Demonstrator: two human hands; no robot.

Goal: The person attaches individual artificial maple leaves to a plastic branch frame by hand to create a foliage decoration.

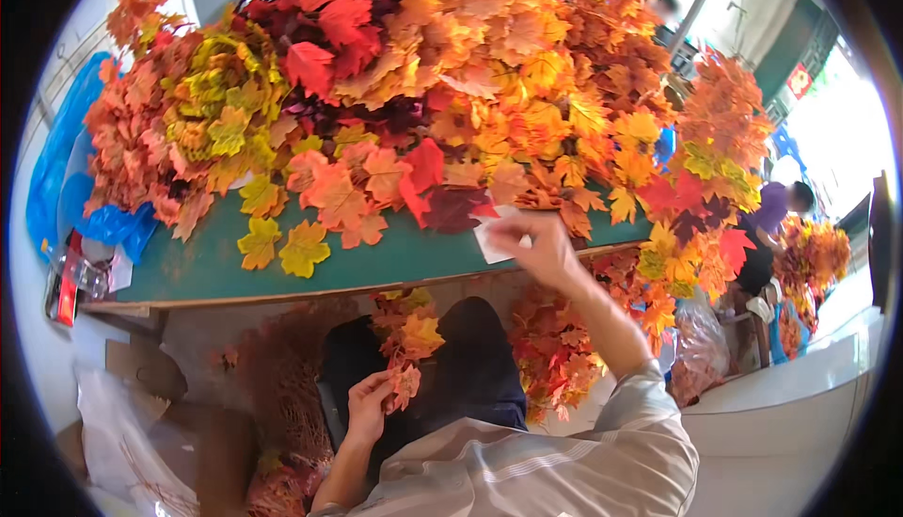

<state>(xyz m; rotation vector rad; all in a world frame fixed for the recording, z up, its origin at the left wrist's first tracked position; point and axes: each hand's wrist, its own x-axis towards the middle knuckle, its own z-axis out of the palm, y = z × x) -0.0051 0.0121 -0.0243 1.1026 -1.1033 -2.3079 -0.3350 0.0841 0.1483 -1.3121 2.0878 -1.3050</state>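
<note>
My left hand (pixel 370 406) is closed in a pinch on a short garland of artificial maple leaves (pixel 419 334), held over my lap. Its leaves are yellow and orange, with a pinkish-orange one at the fingertips. Out over the front edge of the green table (pixel 226 258), my right hand (pixel 541 246) is bent above a white slip of paper (pixel 492 242). Blur smears its fingers, so whether they grip anything does not show. Dark red leaves (pixel 456 208) lie just left of the slip. Two yellow-green leaves (pixel 303 249) rest near the table's edge.
A large heap of artificial leaves (pixel 470 37) covers the table's back. Blue plastic bags (pixel 71 178) hang at the left end. Leaf garlands (pixel 564 357) hang below the table on the right. Cardboard and clear plastic (pixel 122 432) lie lower left. Other people (pixel 776 206) are at the far right.
</note>
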